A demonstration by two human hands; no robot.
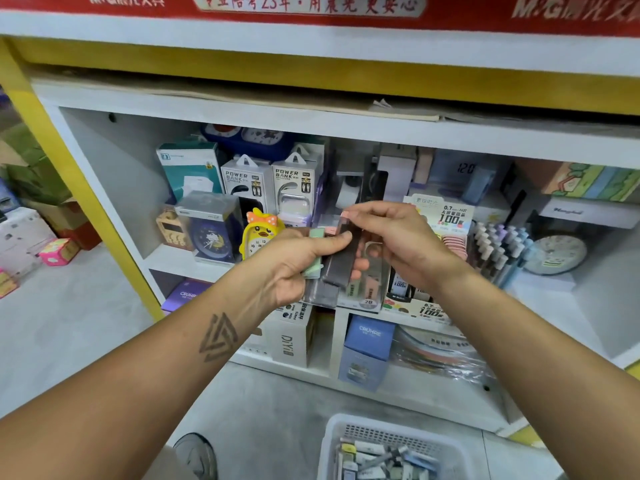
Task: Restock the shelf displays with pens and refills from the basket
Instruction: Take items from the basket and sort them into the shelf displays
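The red header sign (311,5) above the shelf carries "M&G" with Chinese characters and the number "23". Two white boxes (270,183) on the upper shelf each read "POWER BANK". A lead refill display card (446,211) shows "0.7", "HB" and "100"; its front strip (429,310) repeats "0.7" and "100". A clear pack (368,301) is marked "2B". A purple box (188,294) and a blue box (370,336) read "CRUHRE". A white carton (289,342) says "DIY". A digital clock (465,168) shows "12:0", the last digit hidden.

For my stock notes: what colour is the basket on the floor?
The basket is white, with a perforated wall; the head view, the only one, shows it at the bottom.
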